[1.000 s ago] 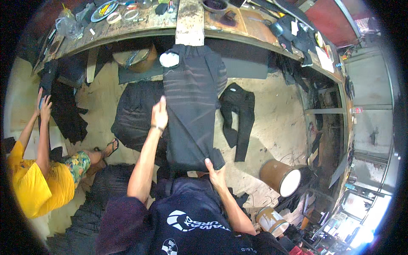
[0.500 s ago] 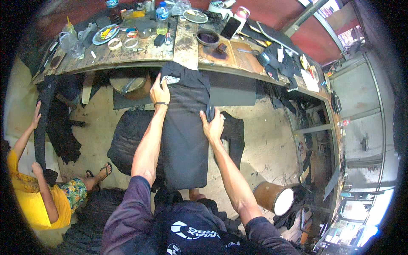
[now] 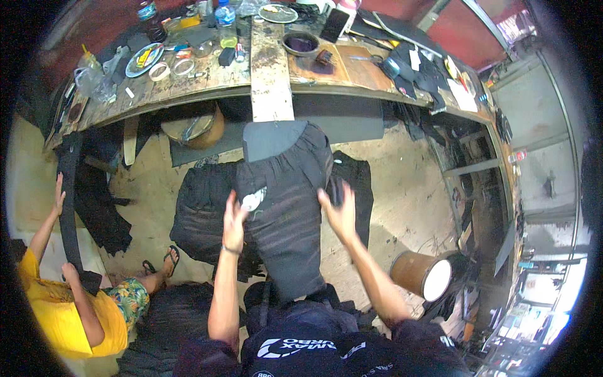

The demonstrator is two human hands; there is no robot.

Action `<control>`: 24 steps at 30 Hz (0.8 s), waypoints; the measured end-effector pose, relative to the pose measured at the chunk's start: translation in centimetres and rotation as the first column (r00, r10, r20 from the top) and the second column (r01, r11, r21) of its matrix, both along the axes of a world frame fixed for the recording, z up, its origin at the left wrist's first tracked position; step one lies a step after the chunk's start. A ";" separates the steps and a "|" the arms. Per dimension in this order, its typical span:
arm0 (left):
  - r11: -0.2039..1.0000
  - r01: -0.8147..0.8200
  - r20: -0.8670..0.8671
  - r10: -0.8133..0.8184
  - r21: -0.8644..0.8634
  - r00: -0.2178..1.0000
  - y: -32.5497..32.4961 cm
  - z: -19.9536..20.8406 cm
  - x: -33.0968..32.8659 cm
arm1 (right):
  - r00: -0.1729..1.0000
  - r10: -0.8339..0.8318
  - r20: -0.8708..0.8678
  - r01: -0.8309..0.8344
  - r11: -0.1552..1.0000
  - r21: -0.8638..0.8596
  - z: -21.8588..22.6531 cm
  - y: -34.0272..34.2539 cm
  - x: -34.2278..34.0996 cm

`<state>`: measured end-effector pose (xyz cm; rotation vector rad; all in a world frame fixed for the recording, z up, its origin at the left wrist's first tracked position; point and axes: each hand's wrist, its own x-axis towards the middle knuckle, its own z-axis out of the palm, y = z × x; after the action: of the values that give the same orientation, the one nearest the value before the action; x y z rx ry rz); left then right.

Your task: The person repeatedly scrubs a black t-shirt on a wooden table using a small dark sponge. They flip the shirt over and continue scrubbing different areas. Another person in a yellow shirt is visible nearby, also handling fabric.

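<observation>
Both your left hand (image 3: 234,221) and right hand (image 3: 342,218) have fingers extended, not closed; between them lies black garment (image 3: 284,217), beyond them grey board (image 3: 270,139).

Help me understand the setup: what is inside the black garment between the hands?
A flat grey piece shows at the open end of the black garment; whatever lies further inside is covered.

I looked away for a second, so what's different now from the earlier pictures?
The black garment has slid toward the person, baring the grey-blue pad at its far end. The left hand and right hand have loosened, fingers spread by its edges; blur hides whether they touch. The co-worker's hands, together at first, are now apart. The brown drum and dark bowl stayed put.
</observation>
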<state>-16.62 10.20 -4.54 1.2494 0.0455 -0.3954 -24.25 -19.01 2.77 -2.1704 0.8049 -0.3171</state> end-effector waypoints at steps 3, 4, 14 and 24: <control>0.958 -0.024 -0.120 0.060 0.285 0.991 -4.2 0.7 7.1 | 0.989 0.100 0.108 -0.120 0.972 0.200 -0.8 -2.8 10.1; 0.915 -0.060 -0.078 0.099 0.399 0.992 -5.5 0.9 8.0 | 0.994 0.062 -0.091 -0.040 0.973 0.228 -1.4 -3.2 11.9; 0.778 0.531 -0.523 -0.314 0.336 0.792 -1.0 8.6 -25.2 | 0.977 0.031 -0.209 0.096 0.816 0.569 -1.9 -0.9 -24.4; 0.489 0.736 -0.096 -0.799 0.468 0.593 -24.4 7.4 -15.0 | 0.709 -0.700 0.081 0.578 0.643 0.503 -1.4 -13.6 -30.2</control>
<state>-31.63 -14.16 2.89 1.7438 -0.6155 -1.1499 -54.46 -32.63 1.40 -1.2987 1.3386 -0.7016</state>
